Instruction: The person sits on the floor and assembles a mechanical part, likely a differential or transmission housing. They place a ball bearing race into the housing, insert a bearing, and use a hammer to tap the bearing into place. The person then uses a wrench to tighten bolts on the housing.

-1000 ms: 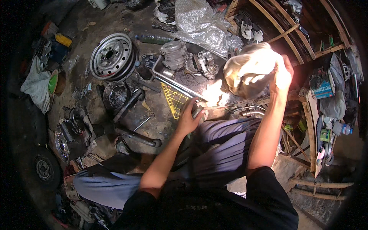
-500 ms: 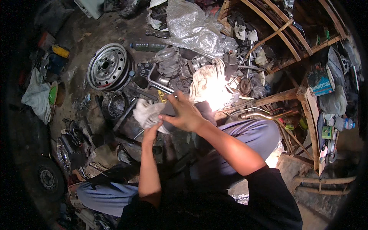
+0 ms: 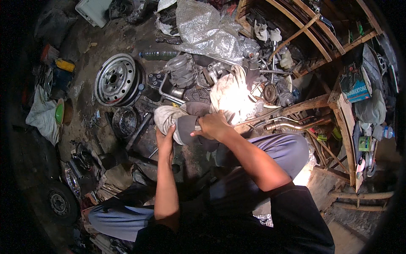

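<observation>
My left hand [image 3: 165,139] grips a whitish cloth [image 3: 165,117] bunched around something I cannot make out. My right hand [image 3: 213,127] is closed on a dark grey sheet [image 3: 186,129] that wraps the same bundle; whether it is sandpaper or fabric does not show. A small shiny metal bit [image 3: 197,126] peeks out beside the right fingers. Behind the bundle runs a bent metal bar [image 3: 169,96]. A brightly lit pale cloth [image 3: 226,91] lies just beyond my right hand.
A steel wheel rim [image 3: 116,79] and a round black pan [image 3: 124,122] are on the left. Metal housings [image 3: 181,70], a plastic bottle [image 3: 158,55] and bubble wrap [image 3: 203,29] lie farther off. A wooden rack [image 3: 311,106] borders the right, with a bent pipe [image 3: 296,122] beside it.
My right hand has shifted right and down, its spread fingers now closed around the grey sheet. The bundle has turned slightly, and my left hand holds lower on the whitish cloth.
</observation>
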`<state>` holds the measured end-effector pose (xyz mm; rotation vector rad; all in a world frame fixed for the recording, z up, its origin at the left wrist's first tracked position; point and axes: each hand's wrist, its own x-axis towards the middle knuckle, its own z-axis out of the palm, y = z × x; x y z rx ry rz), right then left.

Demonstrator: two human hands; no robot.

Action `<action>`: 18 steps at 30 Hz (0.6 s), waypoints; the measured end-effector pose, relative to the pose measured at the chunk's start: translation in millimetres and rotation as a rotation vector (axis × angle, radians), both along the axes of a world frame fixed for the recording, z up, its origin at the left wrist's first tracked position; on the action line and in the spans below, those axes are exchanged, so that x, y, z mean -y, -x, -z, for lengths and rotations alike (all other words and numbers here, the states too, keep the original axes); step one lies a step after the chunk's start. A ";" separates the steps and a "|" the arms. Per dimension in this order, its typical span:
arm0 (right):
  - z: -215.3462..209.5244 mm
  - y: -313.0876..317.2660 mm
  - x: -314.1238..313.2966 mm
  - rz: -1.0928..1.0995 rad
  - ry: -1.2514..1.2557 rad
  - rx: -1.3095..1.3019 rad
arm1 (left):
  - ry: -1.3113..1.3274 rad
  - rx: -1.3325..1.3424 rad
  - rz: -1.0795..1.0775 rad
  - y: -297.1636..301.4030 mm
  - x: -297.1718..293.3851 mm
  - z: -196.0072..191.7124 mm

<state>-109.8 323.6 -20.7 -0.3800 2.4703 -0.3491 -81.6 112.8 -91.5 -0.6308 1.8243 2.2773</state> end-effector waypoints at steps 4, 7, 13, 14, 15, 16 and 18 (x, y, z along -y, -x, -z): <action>-2.9 -1.4 -6.4 -0.040 -0.034 0.143 | 0.389 0.152 0.042 -6.7 -5.2 17.5; 3.3 -4.8 -18.8 0.032 0.047 0.207 | 0.480 0.222 0.139 -9.6 -23.4 -5.8; 44.6 -19.9 -20.0 0.087 0.164 -0.314 | 0.271 0.119 0.247 -23.1 -24.4 25.8; 48.0 -22.4 -20.7 0.106 0.250 -0.378 | 0.184 0.126 0.254 -28.1 -30.7 21.3; 36.7 -22.2 -23.9 0.141 0.390 -0.348 | 0.094 0.133 0.263 -31.4 -37.1 14.8; 29.8 -18.7 -29.0 0.111 0.352 -0.227 | 0.092 0.151 0.327 -33.9 -42.3 8.0; 17.5 -11.8 -40.4 0.052 0.281 -0.035 | 0.072 0.161 0.473 -36.8 -42.5 15.7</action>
